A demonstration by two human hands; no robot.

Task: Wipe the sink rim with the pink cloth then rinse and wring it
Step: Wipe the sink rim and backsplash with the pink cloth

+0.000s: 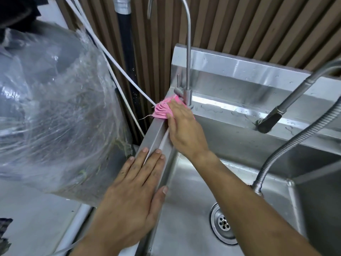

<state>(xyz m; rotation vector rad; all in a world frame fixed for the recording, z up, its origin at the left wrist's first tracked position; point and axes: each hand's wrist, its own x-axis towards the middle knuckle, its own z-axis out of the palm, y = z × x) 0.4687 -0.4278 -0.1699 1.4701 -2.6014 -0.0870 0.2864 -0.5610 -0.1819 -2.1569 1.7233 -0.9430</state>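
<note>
A bunched pink cloth point(163, 110) lies on the far left corner of the steel sink's rim point(156, 130), beside the base of a thin tap. My right hand point(183, 130) lies flat on the cloth, fingers straight, pressing it onto the rim. My left hand point(132, 193) rests flat on the near part of the same left rim, fingers spread and the thumb over the inner edge. The sink basin with its drain point(223, 223) lies below my right forearm.
A thin gooseneck tap point(188, 71) rises at the corner next to the cloth. A pull-out sprayer head point(270, 120) with a metal hose point(295, 143) hangs over the back ledge at right. A large clear plastic bag point(55, 111) bulges at left; white cords point(118, 67) cross behind it.
</note>
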